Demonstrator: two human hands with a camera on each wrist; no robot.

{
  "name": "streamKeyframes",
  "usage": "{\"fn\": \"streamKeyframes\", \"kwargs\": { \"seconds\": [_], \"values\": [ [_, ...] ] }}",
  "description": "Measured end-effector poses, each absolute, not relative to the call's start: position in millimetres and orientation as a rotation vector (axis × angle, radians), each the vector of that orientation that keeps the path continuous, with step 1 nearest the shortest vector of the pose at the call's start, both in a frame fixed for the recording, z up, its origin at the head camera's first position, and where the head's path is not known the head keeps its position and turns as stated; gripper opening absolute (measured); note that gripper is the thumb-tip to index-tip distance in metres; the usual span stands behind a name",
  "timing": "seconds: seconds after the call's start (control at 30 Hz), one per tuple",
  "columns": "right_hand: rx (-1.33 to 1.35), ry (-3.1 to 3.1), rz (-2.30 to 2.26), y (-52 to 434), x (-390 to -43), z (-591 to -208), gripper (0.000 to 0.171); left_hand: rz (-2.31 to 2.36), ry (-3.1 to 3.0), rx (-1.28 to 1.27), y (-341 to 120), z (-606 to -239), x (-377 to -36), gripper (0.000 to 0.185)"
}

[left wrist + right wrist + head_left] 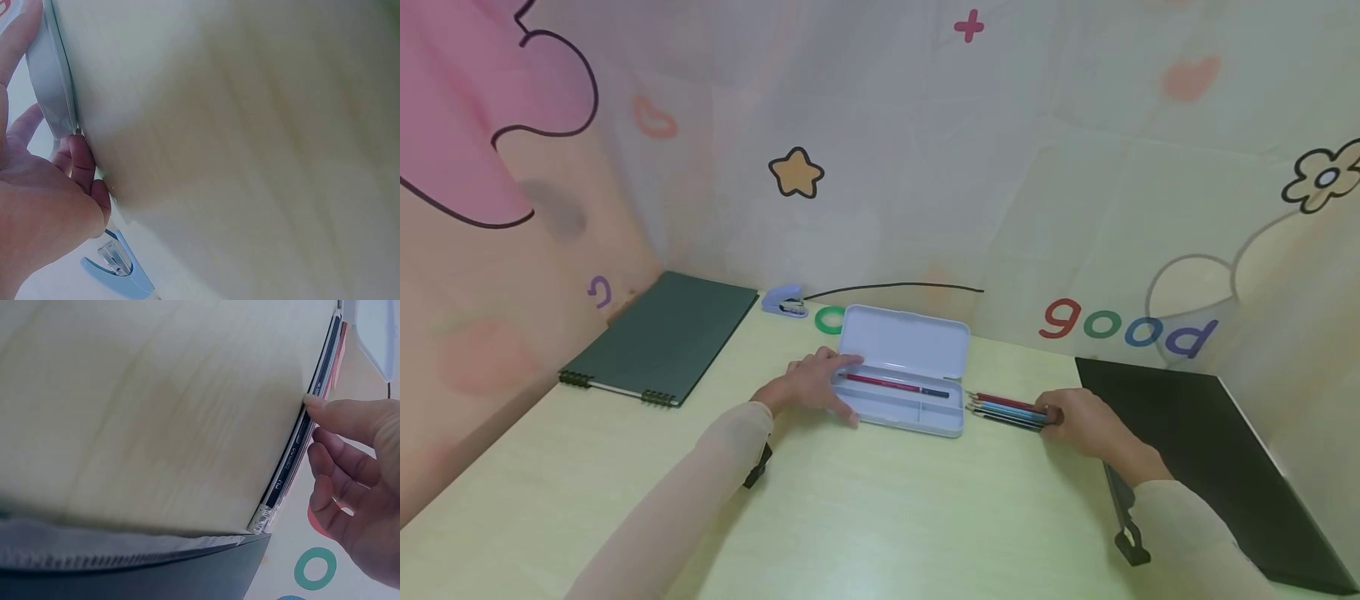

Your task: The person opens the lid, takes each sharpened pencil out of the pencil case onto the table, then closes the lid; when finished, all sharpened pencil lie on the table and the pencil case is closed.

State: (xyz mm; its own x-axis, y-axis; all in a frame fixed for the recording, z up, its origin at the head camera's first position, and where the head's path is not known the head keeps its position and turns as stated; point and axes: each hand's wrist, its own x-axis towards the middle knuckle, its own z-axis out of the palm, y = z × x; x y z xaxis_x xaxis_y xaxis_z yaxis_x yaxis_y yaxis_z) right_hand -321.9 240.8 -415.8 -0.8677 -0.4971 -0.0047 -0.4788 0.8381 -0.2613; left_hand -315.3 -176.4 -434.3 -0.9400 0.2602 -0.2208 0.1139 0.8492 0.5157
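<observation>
A study desk in a home or classroom corner: a pale wooden table (865, 517) with a spiral notebook (662, 337), stapler (785, 301), pencil case (901, 369) and cartoon-printed backdrop (925, 150).

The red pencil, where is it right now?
In the head view, the red pencil lies in the open pencil case at table centre, beside the left hand.

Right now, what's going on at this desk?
A person sits at a pale table with an open pencil case in front of them. The left hand rests on the case's left end, steadying it; one red pencil already lies inside. The right hand touches the ends of a row of pencils lying just right of the case. A green notebook and a stapler sit at far left, a black folder at right.
</observation>
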Motion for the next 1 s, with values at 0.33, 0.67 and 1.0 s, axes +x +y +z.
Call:
{"fn": "streamKeyframes", "kwargs": {
  "seconds": [0.33,0.67,1.0],
  "values": [
    [-0.752,2.932,-0.436,243.3,-323.0,-414.6,0.020,0.733,2.746,0.286,-175.9,-434.1,-317.0,0.097],
    [-0.728,2.870,-0.569,230.1,-334.7,-407.5,0.032,0.743,2.743,0.264,-172.9,-433.1,-315.8,0.097],
    [-0.810,2.738,-0.761,174.5,-342.7,-394.4,0.046,0.744,2.735,0.233,-173.0,-431.3,-314.1,0.097]
  ]
}}
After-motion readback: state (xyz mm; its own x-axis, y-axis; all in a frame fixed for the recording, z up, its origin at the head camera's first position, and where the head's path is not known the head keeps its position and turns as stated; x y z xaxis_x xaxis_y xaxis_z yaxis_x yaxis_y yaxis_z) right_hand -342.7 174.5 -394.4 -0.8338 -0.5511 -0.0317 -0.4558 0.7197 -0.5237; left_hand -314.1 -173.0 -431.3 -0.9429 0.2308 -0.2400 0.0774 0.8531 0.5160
